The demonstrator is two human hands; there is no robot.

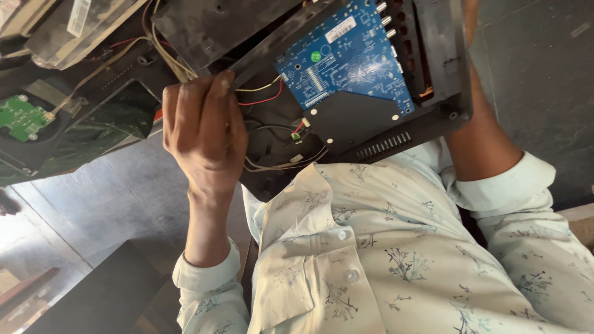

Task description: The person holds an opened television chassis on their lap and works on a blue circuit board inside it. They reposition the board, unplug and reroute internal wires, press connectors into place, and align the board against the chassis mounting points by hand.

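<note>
- Head view looks straight down the shirt front [396,247] at a black plastic housing [346,124] lying open on the lap, its inside facing up.
- Left hand [201,127] sits at 9 o'clock of the housing, fingers curled narrow over the loose wires [263,93] (red, pale and black ones) that run toward the blue circuit board [346,59].
- Right hand is mostly hidden behind the housing's 3 o'clock edge; only the forearm [482,142] shows, so can't tell its grip, though it looks like it's propping the shell.
- Blue board sits at 12 to 1 o'clock inside the shell.
- A green board [21,117] lies off at 9 o'clock, well apart.
- My take: pull at the connector plug, not the wires, and keep the shell braced steady.
</note>
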